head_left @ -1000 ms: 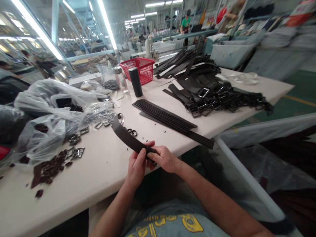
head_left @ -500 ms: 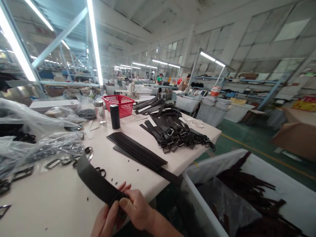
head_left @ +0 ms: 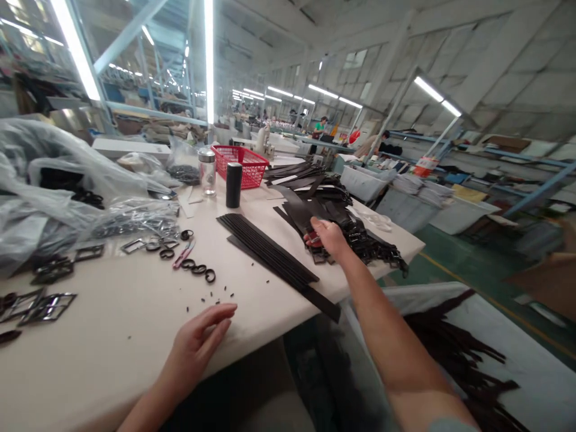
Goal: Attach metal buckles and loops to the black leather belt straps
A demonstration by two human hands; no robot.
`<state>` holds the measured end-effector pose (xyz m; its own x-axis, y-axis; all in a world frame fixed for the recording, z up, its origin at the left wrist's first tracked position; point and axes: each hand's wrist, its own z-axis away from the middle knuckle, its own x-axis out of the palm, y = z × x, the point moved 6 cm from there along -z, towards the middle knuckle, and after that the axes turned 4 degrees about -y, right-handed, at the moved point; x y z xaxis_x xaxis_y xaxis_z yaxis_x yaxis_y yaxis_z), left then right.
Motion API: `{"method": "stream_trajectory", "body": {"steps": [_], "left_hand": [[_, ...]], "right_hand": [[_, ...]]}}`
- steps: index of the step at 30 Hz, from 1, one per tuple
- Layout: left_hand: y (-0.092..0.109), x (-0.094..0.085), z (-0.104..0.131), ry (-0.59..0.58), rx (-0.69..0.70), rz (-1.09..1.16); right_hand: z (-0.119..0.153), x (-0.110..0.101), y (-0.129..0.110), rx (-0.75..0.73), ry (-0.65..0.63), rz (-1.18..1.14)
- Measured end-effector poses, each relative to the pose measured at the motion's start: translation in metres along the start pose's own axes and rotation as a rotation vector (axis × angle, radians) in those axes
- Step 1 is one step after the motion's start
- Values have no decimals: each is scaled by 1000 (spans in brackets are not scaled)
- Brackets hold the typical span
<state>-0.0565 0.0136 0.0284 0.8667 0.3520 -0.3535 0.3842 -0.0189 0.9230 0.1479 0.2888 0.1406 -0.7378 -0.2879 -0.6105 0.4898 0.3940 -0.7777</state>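
My right hand (head_left: pixel 330 239) is stretched out over a pile of black buckled belts (head_left: pixel 355 237). Its fingers are closed on the buckle end of a black belt (head_left: pixel 294 201), whose strap curves away to the far left and is blurred. Near the table's front edge my left hand (head_left: pixel 198 339) is held with thumb and fingers slightly apart, nothing between them. Just beyond it lie several small dark bits (head_left: pixel 218 295). Between the two hands rests a stack of plain black straps (head_left: pixel 270 252).
Black rings (head_left: pixel 198 268), a pink-handled tool (head_left: pixel 183 255) and metal buckles (head_left: pixel 54 306) lie on the left of the table. Behind stand a black cylinder (head_left: pixel 233 186), a glass jar (head_left: pixel 207 174) and a red basket (head_left: pixel 252 171). A white bin (head_left: pixel 531 336) stands at the right.
The belt was in both hands near the front edge. My left hand has let go of it, and my right hand has carried it forward and right onto the belt pile.
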Motion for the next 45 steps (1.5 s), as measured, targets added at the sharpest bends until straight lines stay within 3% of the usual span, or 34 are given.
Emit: {"method": "stream_trajectory", "body": {"steps": [2, 4, 10, 12, 17, 21, 28, 31, 34, 36, 38, 41, 45], "left_hand": [[1, 0, -1, 1, -18, 30], [3, 1, -1, 6, -32, 56], [4, 1, -1, 12, -28, 96], [4, 1, 0, 8, -8, 98], [7, 1, 1, 16, 22, 133], [10, 4, -1, 14, 9, 181], [5, 3, 4, 49, -107, 359], [7, 14, 15, -16, -189, 466], [10, 42, 29, -205, -268, 561], [10, 63, 38, -348, -339, 628], [7, 80, 44, -418, -405, 682], [7, 93, 43, -403, -456, 783], [16, 90, 24, -232, -456, 994]], "right_hand": [[-7, -16, 8, -11, 132, 149], [-4, -16, 11, -48, 215, 268], [25, 59, 14, -160, 64, 416], [40, 72, 18, -175, 62, 435], [94, 53, 49, -133, 186, 483], [132, 30, 90, 40, 264, 556], [143, 30, 98, 80, 305, 535], [149, 30, 103, 159, 314, 337], [158, 39, 111, 264, 239, 0], [168, 56, 107, 338, 98, -273], [182, 83, 93, 419, -105, -607], [209, 117, 61, 465, -354, -920], [235, 129, 37, 342, -455, -864]]}}
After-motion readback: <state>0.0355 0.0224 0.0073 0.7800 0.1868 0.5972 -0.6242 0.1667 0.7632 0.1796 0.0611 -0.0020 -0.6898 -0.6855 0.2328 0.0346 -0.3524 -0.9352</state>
